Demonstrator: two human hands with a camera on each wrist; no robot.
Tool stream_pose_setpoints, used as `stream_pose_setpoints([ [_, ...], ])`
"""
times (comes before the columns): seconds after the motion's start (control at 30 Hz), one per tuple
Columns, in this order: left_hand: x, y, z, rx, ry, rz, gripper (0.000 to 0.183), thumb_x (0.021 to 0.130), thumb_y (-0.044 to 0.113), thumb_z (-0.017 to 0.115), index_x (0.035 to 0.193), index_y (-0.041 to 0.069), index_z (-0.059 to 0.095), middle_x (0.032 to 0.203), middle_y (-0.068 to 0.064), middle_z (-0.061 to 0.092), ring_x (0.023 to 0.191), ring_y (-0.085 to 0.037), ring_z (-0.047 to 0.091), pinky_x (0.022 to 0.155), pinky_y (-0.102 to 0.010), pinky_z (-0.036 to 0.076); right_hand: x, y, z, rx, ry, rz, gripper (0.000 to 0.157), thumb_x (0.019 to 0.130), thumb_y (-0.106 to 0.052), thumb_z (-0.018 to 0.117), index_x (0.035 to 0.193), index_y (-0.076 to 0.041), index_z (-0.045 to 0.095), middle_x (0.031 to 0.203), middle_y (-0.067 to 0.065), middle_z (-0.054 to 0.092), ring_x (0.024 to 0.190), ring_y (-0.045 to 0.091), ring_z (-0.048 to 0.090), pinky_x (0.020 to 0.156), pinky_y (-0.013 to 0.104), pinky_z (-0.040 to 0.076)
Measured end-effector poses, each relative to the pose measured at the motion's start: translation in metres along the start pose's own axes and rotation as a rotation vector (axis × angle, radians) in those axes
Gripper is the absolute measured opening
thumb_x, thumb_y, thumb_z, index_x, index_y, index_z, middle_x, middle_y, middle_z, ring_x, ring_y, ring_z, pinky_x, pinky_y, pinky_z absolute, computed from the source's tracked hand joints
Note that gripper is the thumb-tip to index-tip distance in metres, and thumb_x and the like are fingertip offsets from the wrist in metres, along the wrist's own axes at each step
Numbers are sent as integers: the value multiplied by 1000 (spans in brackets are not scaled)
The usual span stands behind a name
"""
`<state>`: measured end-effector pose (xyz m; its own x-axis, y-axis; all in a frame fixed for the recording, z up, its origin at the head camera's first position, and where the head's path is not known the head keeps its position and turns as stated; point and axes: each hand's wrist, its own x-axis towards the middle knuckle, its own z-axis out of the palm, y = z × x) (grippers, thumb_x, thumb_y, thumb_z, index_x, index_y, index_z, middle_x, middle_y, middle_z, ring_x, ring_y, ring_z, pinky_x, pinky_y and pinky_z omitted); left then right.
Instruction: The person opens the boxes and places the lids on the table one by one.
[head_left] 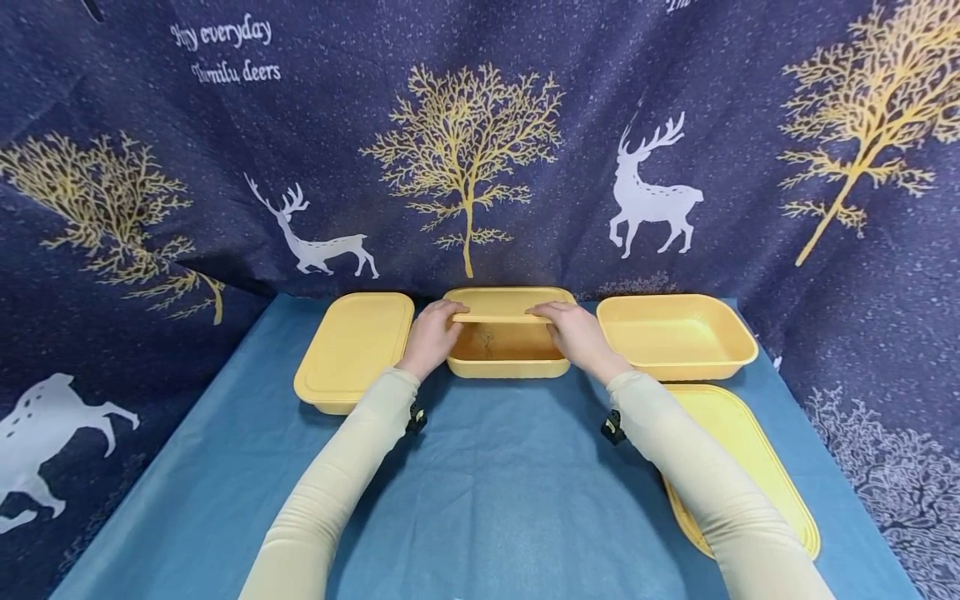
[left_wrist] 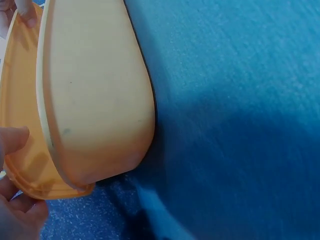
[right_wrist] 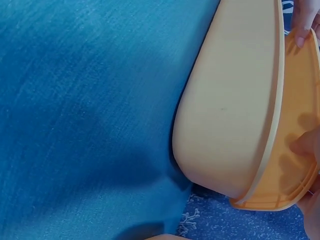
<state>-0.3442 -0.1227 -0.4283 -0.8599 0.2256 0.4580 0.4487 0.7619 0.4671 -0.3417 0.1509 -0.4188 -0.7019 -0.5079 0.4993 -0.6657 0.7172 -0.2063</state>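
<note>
Behind everything we see a dark blue backdrop (head_left: 315, 142) printed with white deer and golden trees. Before it spreads the bench (head_left: 465, 500) under a blue cloth. Two pale sleeves (head_left: 307, 533) reach in from the near side.

Along the far part of the bench we count three yellow containers in a row. The right container (head_left: 693, 372) stands uncovered. The left container (head_left: 333, 408) wears its flat cover (head_left: 358, 346). Between them, well back on the bench, sits the middle container (head_left: 508, 368), upright, its inside showing through a gap at the near side.

A loose lid (head_left: 727, 425) lies flat just in front of the right container, partly hidden from us by the right forearm. The raised lid (head_left: 510, 307) is over the back of the middle container, tilted with its near edge up. Its far edge is hard to see, so we can't fairly say whether it touches the rim there.

The left hand (head_left: 433, 333) grasps the raised lid by its left end, and the right hand (head_left: 579, 333) by its right end. In each grip we find the thumb against the underside and the fingers on the outer face. Smallest, a black device (head_left: 416, 418) hangs at the left wrist, another at the right.
</note>
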Motion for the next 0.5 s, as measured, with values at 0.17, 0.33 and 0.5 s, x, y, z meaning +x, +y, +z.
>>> stream_pose_setpoints([
  [0.17, 2, 3, -3, 3, 31, 24, 25, 85, 4, 65, 109, 9, 68, 113, -8, 62, 116, -26, 49, 98, -39, 37, 2, 1, -3, 7, 26, 9, 42, 84, 9, 54, 119, -12, 64, 115, 7, 64, 105, 27, 58, 87, 43, 46],
  [0.33, 6, 7, -8, 26, 71, 62, 23, 84, 3, 66, 106, 8, 68, 113, -8, 63, 110, -26, 52, 95, -38, 39, 4, 2, -6, 8, 71, -7, 39, 85, 6, 54, 118, -13, 65, 112, 6, 65, 104, 26, 59, 87, 44, 45],
  [0.5, 9, 9, -13, 50, 98, 88, 20, 85, 6, 66, 105, 8, 68, 109, -8, 64, 107, -26, 53, 93, -38, 40, 6, 3, -11, 0, 115, -23, 35, 87, 2, 56, 118, -13, 65, 110, 6, 66, 102, 27, 60, 88, 44, 44],
])
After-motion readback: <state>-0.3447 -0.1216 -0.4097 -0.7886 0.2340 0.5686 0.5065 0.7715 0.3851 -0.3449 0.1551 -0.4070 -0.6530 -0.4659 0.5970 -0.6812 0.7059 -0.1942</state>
